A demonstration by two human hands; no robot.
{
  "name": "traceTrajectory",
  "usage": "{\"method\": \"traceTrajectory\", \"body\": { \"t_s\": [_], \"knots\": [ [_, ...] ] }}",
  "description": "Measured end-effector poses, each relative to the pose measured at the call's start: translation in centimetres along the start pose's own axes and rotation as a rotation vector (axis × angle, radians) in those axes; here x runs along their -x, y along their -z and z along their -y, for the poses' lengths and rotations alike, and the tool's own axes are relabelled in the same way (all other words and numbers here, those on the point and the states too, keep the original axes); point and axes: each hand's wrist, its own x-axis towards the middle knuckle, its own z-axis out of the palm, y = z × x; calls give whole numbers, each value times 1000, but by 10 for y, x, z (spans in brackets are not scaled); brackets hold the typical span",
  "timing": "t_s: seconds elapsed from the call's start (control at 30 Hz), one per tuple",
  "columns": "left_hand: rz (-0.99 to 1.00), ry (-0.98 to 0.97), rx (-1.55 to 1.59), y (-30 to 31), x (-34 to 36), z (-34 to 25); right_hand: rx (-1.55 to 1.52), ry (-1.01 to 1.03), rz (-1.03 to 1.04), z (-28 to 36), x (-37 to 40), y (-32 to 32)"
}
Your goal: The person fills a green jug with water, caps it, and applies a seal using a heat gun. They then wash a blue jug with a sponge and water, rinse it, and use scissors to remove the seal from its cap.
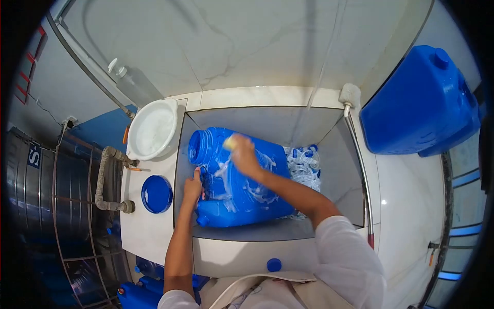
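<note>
A large blue plastic jug (247, 175) lies on its side in the tiled basin, its open round mouth at the upper left and white suds on its surface. My left hand (194, 186) is closed round the jug's handle, below the mouth. Above the jug's upper side, my right hand (243, 153) grips a yellow sponge (231, 142), which is a little blurred. Crumpled white and blue material (305, 167) is in the basin, right of the jug.
On the left ledge are a white bowl (153, 130), a blue lid (156, 194), a pump bottle (136, 87) and a pipe (100, 180). A long-handled brush (355, 139) leans at the right, near blue jugs (414, 103). A small blue cap (274, 264) lies on the front ledge.
</note>
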Motion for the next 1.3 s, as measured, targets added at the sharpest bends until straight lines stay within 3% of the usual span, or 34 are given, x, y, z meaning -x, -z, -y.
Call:
{"method": "traceTrajectory", "body": {
  "t_s": [0.03,0.1,0.17,0.23,0.27,0.33,0.4,0.53,0.6,0.63,0.67,0.7,0.77,0.83,0.9,0.93,0.97,1.0,1.03,1.07,1.1,1.17,1.23,1.27,1.3],
  "knots": [
    [-2,-4,6,-2,0,-1,-19,-164,-96,-43,-7,-15],
    [-17,-16,20,-2,2,-2,24,-152,-40,-138,31,-13],
    [-4,-17,11,1,2,-3,60,-418,231,-168,112,16],
    [17,-6,21,-3,3,-3,42,-413,169,-108,188,37],
    [19,-21,2,-2,1,-5,-180,-467,325,-74,212,37],
    [28,-26,-14,-2,1,-1,-403,-289,218,56,156,72],
    [24,-35,-31,-1,-4,0,88,510,170,73,83,57],
    [0,-20,-36,-3,1,-6,-179,-134,-77,-47,-9,-18],
    [-4,-25,-54,-1,-1,-2,93,-228,-81,-134,41,-18],
    [-5,-26,-59,1,-1,-1,135,-414,54,-151,76,4],
    [-9,-38,-43,-1,-1,-2,180,-491,54,-160,127,11],
    [-10,-47,-28,-2,0,-2,29,-650,74,-146,164,24],
    [3,-45,-18,-5,2,-3,128,-893,409,-79,193,35],
    [11,-52,-10,-8,15,-12,-45,-353,-4,6,156,44],
    [83,-199,-60,-17,46,-31,47,58,-62,48,74,66],
    [80,-214,-61,-21,46,-30,194,107,-71,58,29,87],
    [80,-354,-180,-25,44,-23,341,150,-81,66,-11,107],
    [80,-491,-301,-28,44,-21,271,123,-145,70,-39,126],
    [120,-594,-351,-22,62,-37,-98,-176,152,57,-62,150],
    [121,-601,-354,-20,66,-42,-279,-217,252,27,-68,152],
    [169,-723,-501,-17,69,-46,-264,-56,279,7,-59,161],
    [217,-844,-643,-14,65,-53,-319,-332,597,-68,-25,157],
    [181,-1072,-732,-13,54,-62,-406,-776,736,-66,35,173],
    [171,-1077,-726,-19,48,-64,-274,-421,822,-109,72,149],
    [-100,-1231,-680,-28,40,-63,-366,-651,625,-80,82,139]
  ]
}}
